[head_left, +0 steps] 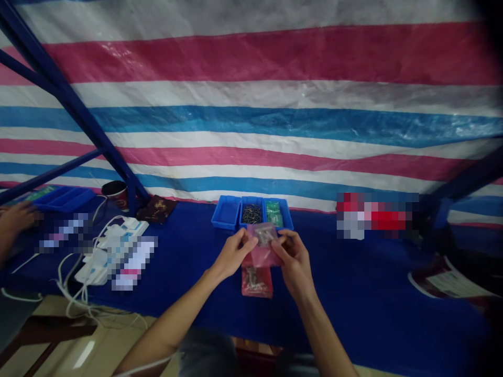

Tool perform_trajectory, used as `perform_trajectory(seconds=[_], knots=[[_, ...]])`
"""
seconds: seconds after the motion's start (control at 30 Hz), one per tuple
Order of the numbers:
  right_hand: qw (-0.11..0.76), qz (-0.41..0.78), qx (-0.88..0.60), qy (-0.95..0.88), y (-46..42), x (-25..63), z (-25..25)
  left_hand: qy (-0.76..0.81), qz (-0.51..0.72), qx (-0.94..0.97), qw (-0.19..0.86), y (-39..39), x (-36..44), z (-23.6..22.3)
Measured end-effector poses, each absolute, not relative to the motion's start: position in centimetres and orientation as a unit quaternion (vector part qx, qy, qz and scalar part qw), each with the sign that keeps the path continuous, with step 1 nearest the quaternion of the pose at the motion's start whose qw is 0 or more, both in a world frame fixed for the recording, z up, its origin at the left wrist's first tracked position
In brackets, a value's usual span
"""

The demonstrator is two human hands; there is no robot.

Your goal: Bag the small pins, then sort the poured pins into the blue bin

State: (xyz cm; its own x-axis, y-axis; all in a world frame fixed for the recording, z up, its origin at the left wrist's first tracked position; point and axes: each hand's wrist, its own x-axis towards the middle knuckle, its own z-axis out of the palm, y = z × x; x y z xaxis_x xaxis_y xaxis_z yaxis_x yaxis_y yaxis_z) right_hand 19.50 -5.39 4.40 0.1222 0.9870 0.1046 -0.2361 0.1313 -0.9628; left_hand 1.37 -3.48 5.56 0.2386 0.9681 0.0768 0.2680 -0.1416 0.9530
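Between both hands I hold up a pink see-through plastic bag [264,252] with small metal-looking parts inside. My left hand [234,252] pinches its left edge, and my right hand [293,256] grips its right edge. Below it on the table lies another pink bag [257,285] with small parts in it. Just beyond my hands stand three blue bins side by side. The left bin [227,212] shows a bare bottom, small dark screw-like pieces [252,213] fill the middle one, and green packets [274,213] lie in the right one.
On the left of the blue table [188,272] are a white power strip [113,248] with tangled cables, a dark cup [116,193] and a brown packet [157,209]. Another person's hand [19,217] is near a blue tray [65,199]. A striped tarp [255,125] hangs behind.
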Motion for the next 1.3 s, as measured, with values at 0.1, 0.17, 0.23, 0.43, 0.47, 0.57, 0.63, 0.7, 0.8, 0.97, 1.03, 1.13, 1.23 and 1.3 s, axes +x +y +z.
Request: perform_trajectory(seconds=[0.1, 0.17, 0.23, 0.43, 0.47, 0.57, 0.63, 0.7, 0.8, 0.97, 1.03, 1.13, 1.23, 1.3], knots=[[0.607, 0.511, -0.395, -0.463, -3.3, 19.1, 4.6, 0.413, 0.418, 0.606, 0.536, -1.6, 2.3, 4.6], [0.590, 0.541, -0.390, -0.455, -1.9, 19.1, 4.2, 0.407, 0.422, 0.601, 0.543, -0.6, 2.4, 3.9], [0.544, 0.579, -0.400, -0.456, -0.8, 19.3, 3.5, 0.412, 0.419, 0.614, 0.527, -0.1, 2.0, 3.1], [0.427, 0.686, -0.386, -0.445, -0.5, 19.5, 1.9, 0.450, 0.387, 0.672, 0.443, -0.5, 0.2, 1.3], [0.417, 0.692, -0.383, -0.448, -0.7, 19.5, 1.7, 0.447, 0.383, 0.671, 0.451, -0.7, 0.0, 1.1], [0.435, 0.663, -0.378, -0.478, -1.0, 19.1, 1.4, 0.432, 0.382, 0.650, 0.495, -1.1, 0.1, 0.7], [0.467, 0.616, -0.380, -0.507, -1.1, 18.8, 1.2, 0.417, 0.406, 0.621, 0.524, -1.3, 0.4, 0.4], [0.476, 0.585, -0.383, -0.533, -1.2, 18.7, 1.0, 0.410, 0.436, 0.595, 0.537, -1.5, 0.8, 0.1], [0.474, 0.569, -0.388, -0.549, -1.6, 18.7, 0.8, 0.423, 0.453, 0.592, 0.514, -1.7, 1.0, -0.3], [0.467, 0.536, -0.399, -0.579, -2.4, 18.9, 0.9, 0.431, 0.442, 0.631, 0.470, -1.8, 1.0, -0.5], [0.484, 0.499, -0.414, -0.588, -2.5, 18.9, 1.0, 0.435, 0.445, 0.639, 0.453, -1.8, 1.0, -0.5], [0.498, 0.472, -0.427, -0.589, -2.5, 18.8, 1.0, 0.441, 0.462, 0.643, 0.424, -1.8, 1.0, -0.6], [0.480, 0.509, -0.400, -0.592, -2.3, 18.8, 0.9, 0.453, 0.478, 0.645, 0.388, -1.8, 0.8, -0.8], [0.477, 0.527, -0.384, -0.589, -2.1, 18.9, 0.8, 0.459, 0.493, 0.645, 0.360, -1.7, 0.7, -0.8]])
